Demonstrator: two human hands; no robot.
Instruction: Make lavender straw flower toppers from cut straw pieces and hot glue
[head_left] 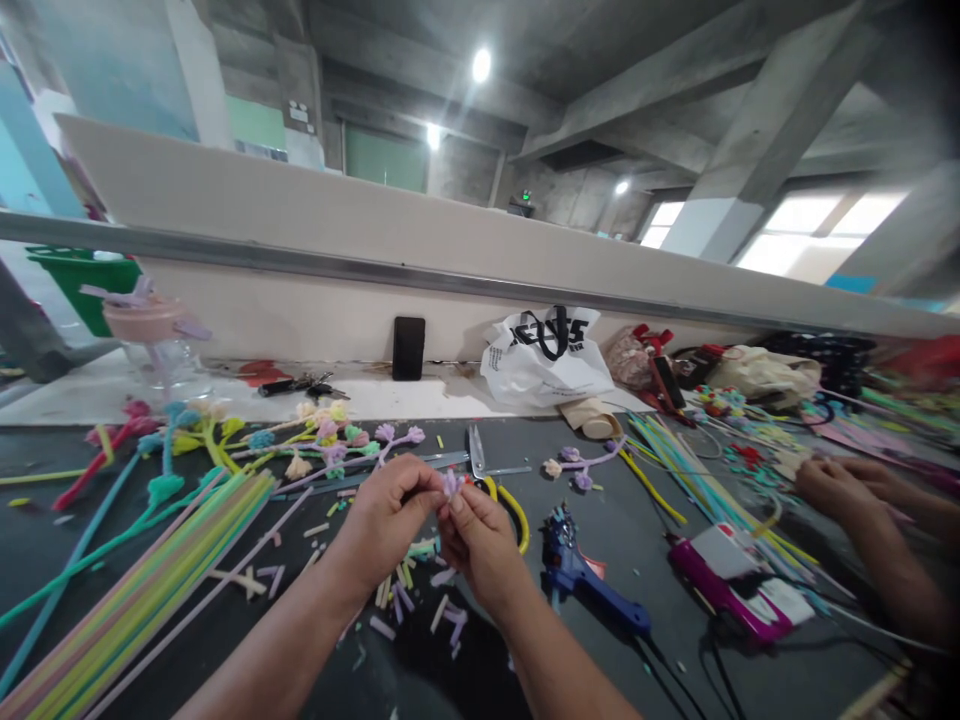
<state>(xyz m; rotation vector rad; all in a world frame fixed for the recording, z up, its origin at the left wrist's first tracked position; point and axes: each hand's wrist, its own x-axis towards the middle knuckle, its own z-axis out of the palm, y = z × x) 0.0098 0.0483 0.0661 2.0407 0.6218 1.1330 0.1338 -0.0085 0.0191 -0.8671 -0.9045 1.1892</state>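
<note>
Where my hands meet: small lilac piece (pixel 451 484), pinched by fingertips of left hand (pixel 390 512) and right hand (pixel 480 532), held over the counter (pixel 621 535).
Nearer hand: neither, both touch it.
Long axis: can't tell, fingers hide most of it.
Yellow-handled scissors (pixel 523 522): just beside my right hand.
Scraps (pixel 454 620): strewn under and between my arms.
Blue glue gun (pixel 596 588): farther right, handle toward lower right.
Fuzzy stems (pixel 169 590): left, slanting away from me.
Open room: small bare patch right of glue gun.
Far edge: partition (pixel 315 205).
Co-worker's hands (pixel 844 490): well apart, right.
</note>
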